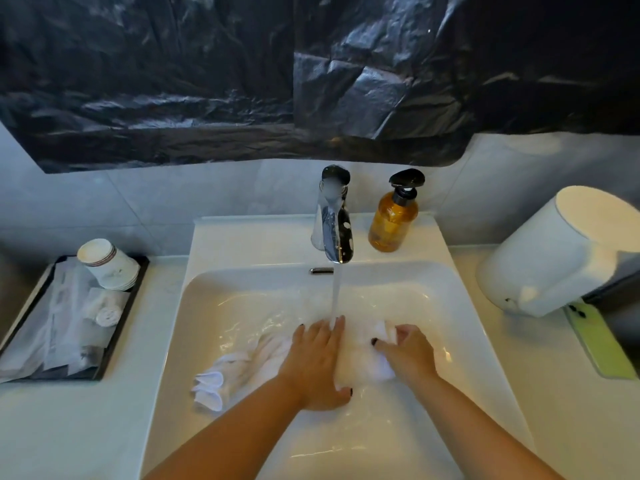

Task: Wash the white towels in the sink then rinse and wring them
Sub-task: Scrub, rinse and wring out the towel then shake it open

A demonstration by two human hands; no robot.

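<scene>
Water runs from the faucet (334,233) onto the white towels (360,358) lying in the sink (214,306), so I judge washing or rinsing underway and wringing still to come. My left hand (317,362) presses flat, fingers straight; my right hand (407,355) has its grip curled round a towel fold. No writing is readable on the soap bottle (391,220).

Legible text — none. Amber pump bottle (390,221): no label or lettering can be made out. Stacked paper cups (109,263): faint marks on the side, too blurred to read. Wrapped packets on the black tray (136,289): grey print present, illegible. White wall dispenser (554,251): no brand or sign visible.
</scene>
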